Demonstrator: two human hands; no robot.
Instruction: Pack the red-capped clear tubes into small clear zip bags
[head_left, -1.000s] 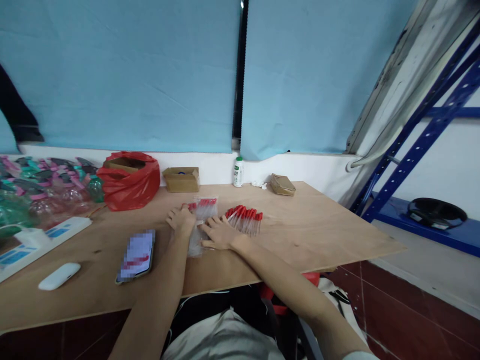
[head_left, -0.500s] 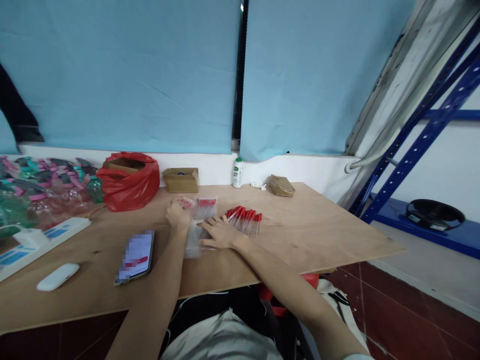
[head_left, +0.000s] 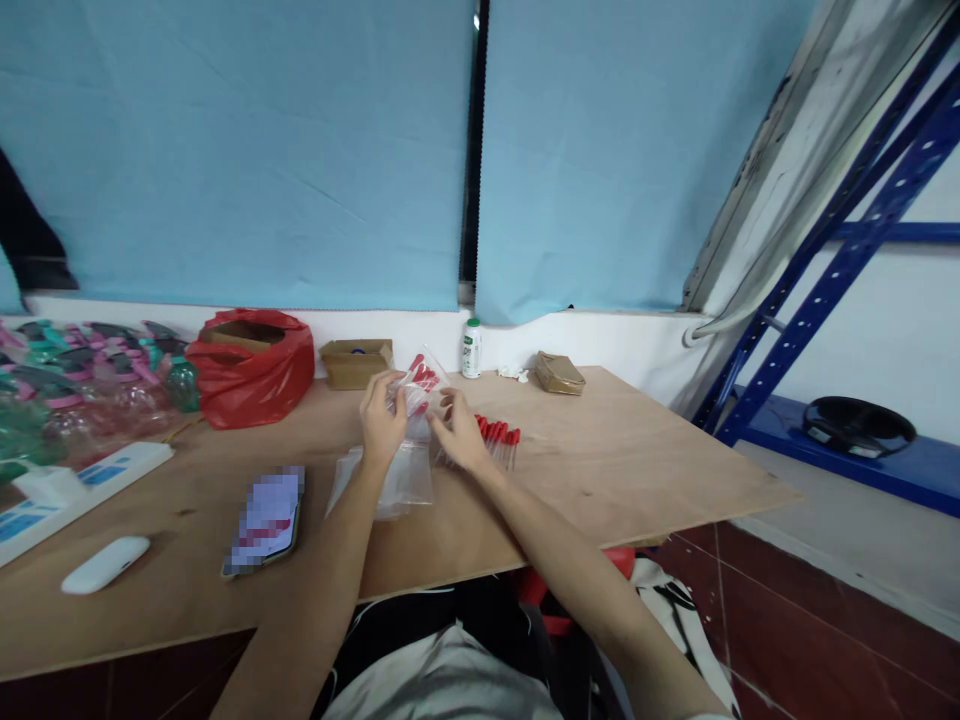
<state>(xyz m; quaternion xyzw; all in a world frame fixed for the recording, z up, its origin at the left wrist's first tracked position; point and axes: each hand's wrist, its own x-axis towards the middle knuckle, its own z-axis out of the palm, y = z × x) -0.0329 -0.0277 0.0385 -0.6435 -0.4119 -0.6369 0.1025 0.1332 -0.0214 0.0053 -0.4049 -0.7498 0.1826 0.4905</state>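
From where I'm standing, everything is turning on a small clear bag [head_left: 429, 370] that is hanging in the air between two hands, just above the worktop [head_left: 637, 475]. The left hand [head_left: 380, 418] is the nearer one: its thumb and fingers are pinching the bag's left side, so it is clearly bearing the weight. The right hand [head_left: 461, 432] is facing it from the other side, fingers curling in toward the bag's right edge; whether those fingertips are touching the plastic or hovering just beside it, I cannot tell. So the hands are standing a little apart, with the bag filling the gap. It is tilting rather than lying flat, one corner pointing up and away toward the wall, and red tips are showing through it. Its long axis is hard to read, since the fingers are covering the lower part and the plastic is catching the light. Below, some flat bags [head_left: 405, 480] are lying on the worktop, on the near side of the hands and partly behind the left wrist. The loose tubes [head_left: 501, 435] are resting just beyond the right hand and to its right, so that hand is the closer one to them; their red ends are pointing toward the wall and their clear bodies are running back toward the near edge. Over to the left, well apart from all this, a phone [head_left: 266, 520] is lying face up.
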